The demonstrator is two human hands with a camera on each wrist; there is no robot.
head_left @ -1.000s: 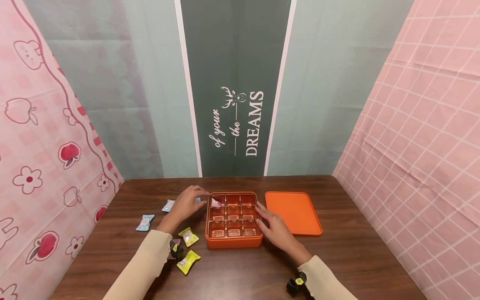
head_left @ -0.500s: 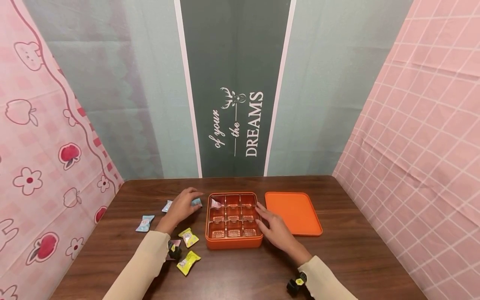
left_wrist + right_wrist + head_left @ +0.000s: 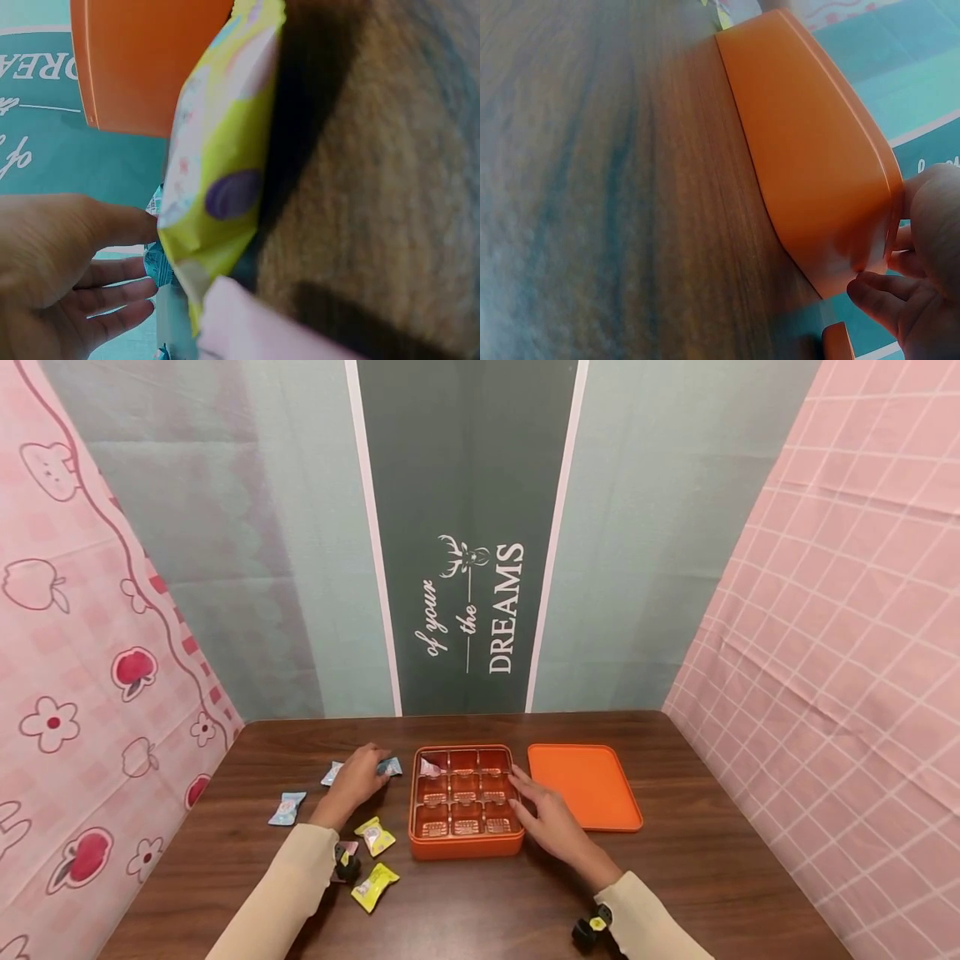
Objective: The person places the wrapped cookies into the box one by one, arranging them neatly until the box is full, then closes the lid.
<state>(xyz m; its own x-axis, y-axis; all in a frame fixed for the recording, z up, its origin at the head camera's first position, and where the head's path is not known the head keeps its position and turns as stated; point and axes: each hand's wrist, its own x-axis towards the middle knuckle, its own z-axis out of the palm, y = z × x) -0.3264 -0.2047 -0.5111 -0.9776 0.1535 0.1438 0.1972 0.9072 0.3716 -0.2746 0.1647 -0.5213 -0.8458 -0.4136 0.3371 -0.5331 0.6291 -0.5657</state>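
Spread over a blue wrapped candy [image 3: 392, 767] is my left hand [image 3: 360, 779], left of the orange box [image 3: 467, 848]. In the left wrist view the thumb and extended fingers [image 3: 124, 289] come up to that blue wrapper [image 3: 157, 264]; firm contact cannot be made out. My right hand [image 3: 551, 818] holds the box's right side, thumb at the rim and other fingers against the outer wall [image 3: 802, 135]. A clear tray divides the box into compartments, and a pink wrapped candy [image 3: 430, 767] lies in the back left one.
An orange lid [image 3: 585, 787] lies right of the box. Two more blue candies, one [image 3: 287, 808] farther left and one [image 3: 331, 773] beside the left hand, lie on the table. Two yellow candies [image 3: 375, 836] and a pink one [image 3: 347, 852], partly hidden by the left wrist, are nearer.
My left hand has drawn back from the box's left edge, moving left and down onto the blue candy. The right hand keeps its place on the box.
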